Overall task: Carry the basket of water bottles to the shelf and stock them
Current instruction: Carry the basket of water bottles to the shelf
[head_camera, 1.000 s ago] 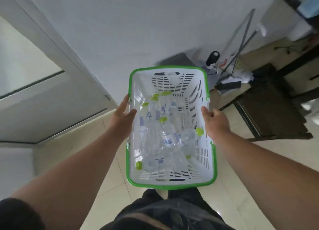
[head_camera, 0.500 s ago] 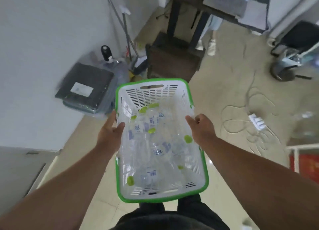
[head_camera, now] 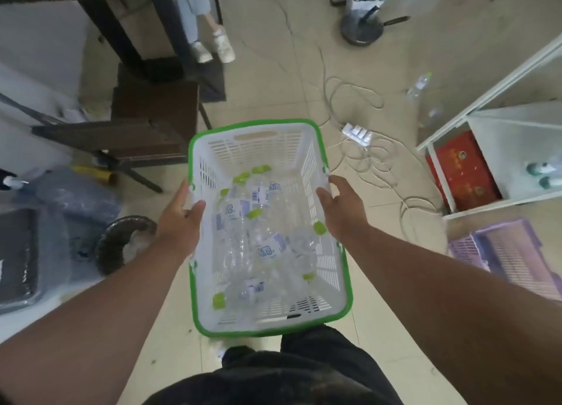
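Observation:
I hold a white slotted basket with a green rim (head_camera: 255, 124) out in front of me, above the floor. Several clear water bottles (head_camera: 258, 222) with lime-green caps and blue-white labels lie loose inside it. My left hand (head_camera: 179, 219) grips the left rim, thumb inside the basket. My right hand (head_camera: 342, 205) grips the right rim the same way. A white shelf unit (head_camera: 474, 112) stands at the right edge, with red boxes (head_camera: 462, 173) on its bottom level and two bottles (head_camera: 544, 176) lying on a shelf.
White cables and a power strip (head_camera: 357, 132) trail across the tiled floor ahead. A dark table and stool (head_camera: 152, 115) stand at the left, with a person's legs in white shoes (head_camera: 213, 49) beyond. A purple basket (head_camera: 511, 252) sits at the right, a loose bottle (head_camera: 421, 85) near the shelf.
The view has swung right, from a white wall and door to the open floor, cables and white shelf. Both hands have kept hold of the basket throughout.

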